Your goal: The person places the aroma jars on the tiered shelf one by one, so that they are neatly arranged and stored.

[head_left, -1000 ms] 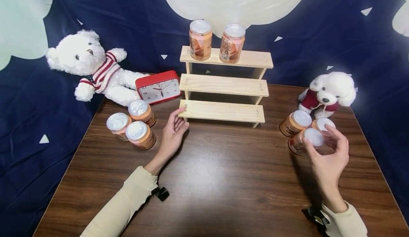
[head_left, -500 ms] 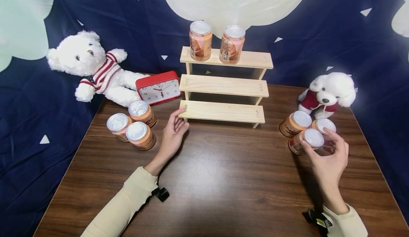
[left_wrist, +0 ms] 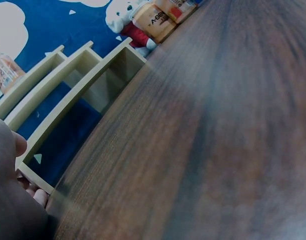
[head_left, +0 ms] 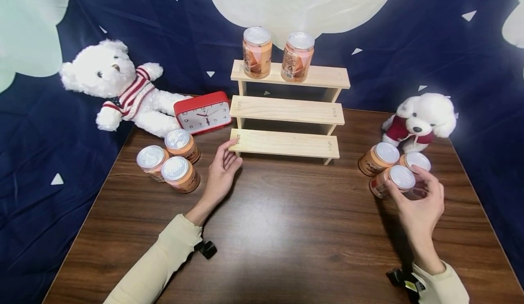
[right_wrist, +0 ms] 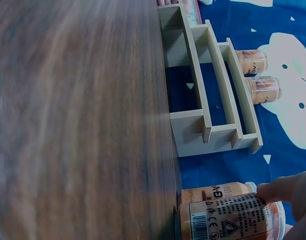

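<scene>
In the head view my right hand (head_left: 423,210) grips the front can (head_left: 395,181) of a group of three, thumb on its left side and fingers on its right. The can is orange-labelled with a silver lid and stands upright on the table. Behind it are a second can (head_left: 378,158) and a third can (head_left: 416,160), partly covered by my fingers. My left hand (head_left: 221,174) holds the left end of the lowest step of a three-tier wooden shelf (head_left: 286,144). In the left wrist view, its thumb and curled fingertips (left_wrist: 40,197) show at that end.
Two cans (head_left: 257,51) stand on the top tier. Three more cans (head_left: 180,174) cluster at the left, near a red clock (head_left: 203,112) and a white teddy bear (head_left: 110,83). A white plush dog (head_left: 423,119) sits behind the right group, before a blue cloth backdrop (head_left: 176,31).
My right hand has drawn slightly in around the front can, its thumb and fingers settling closer to the sides. The left hand, the shelf and the other cans stay in place.
</scene>
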A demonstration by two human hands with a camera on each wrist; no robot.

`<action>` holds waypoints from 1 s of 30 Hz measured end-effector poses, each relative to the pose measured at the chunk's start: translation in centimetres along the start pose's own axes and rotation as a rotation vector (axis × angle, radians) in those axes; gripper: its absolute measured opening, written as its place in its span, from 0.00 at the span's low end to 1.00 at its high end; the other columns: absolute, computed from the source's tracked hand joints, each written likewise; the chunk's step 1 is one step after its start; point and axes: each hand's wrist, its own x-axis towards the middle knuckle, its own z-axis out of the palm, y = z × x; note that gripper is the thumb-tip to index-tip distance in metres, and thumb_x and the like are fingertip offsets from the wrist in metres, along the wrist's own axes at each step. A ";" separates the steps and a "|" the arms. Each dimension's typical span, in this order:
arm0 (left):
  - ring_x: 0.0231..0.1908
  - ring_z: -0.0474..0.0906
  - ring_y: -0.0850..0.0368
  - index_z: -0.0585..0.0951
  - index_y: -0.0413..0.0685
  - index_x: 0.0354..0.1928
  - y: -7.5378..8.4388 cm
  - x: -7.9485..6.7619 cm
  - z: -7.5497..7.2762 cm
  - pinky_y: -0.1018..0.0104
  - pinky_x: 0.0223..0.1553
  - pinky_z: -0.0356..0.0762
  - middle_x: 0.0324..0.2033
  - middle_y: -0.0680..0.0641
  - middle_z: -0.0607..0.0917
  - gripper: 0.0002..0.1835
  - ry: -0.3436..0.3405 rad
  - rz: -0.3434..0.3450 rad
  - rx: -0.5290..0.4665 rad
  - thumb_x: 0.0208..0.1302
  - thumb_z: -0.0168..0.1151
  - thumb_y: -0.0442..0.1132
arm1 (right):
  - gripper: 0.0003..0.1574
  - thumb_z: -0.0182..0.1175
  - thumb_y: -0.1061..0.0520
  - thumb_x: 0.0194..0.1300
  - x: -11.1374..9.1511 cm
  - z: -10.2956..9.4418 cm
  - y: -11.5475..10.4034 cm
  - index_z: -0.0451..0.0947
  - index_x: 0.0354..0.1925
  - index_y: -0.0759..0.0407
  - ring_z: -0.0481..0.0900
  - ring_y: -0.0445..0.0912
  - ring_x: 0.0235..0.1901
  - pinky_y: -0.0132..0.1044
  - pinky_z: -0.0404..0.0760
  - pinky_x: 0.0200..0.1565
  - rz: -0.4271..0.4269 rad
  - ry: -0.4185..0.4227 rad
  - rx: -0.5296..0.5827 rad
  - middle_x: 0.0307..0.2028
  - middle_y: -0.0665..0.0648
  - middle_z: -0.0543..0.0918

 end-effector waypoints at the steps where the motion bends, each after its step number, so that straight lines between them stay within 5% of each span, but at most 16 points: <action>1: 0.76 0.72 0.41 0.71 0.40 0.79 0.0 0.0 0.0 0.51 0.82 0.70 0.77 0.34 0.75 0.30 0.000 -0.001 0.001 0.79 0.61 0.24 | 0.39 0.86 0.67 0.50 0.0 0.0 -0.1 0.87 0.61 0.66 0.72 0.30 0.46 0.25 0.73 0.44 0.007 -0.001 0.003 0.44 0.32 0.75; 11: 0.76 0.71 0.41 0.71 0.41 0.79 -0.1 0.0 0.0 0.52 0.82 0.70 0.77 0.36 0.75 0.30 -0.001 -0.003 0.003 0.79 0.62 0.24 | 0.26 0.83 0.66 0.54 -0.4 0.1 -0.5 0.90 0.52 0.70 0.73 0.32 0.44 0.27 0.72 0.43 0.052 0.006 0.023 0.45 0.31 0.76; 30: 0.77 0.71 0.42 0.72 0.40 0.78 -0.1 0.0 -0.1 0.52 0.82 0.70 0.78 0.36 0.75 0.29 -0.005 -0.001 0.001 0.79 0.61 0.24 | 0.25 0.81 0.70 0.49 -0.4 0.1 -0.6 0.91 0.48 0.75 0.74 0.31 0.47 0.28 0.69 0.44 0.031 0.074 0.085 0.44 0.33 0.82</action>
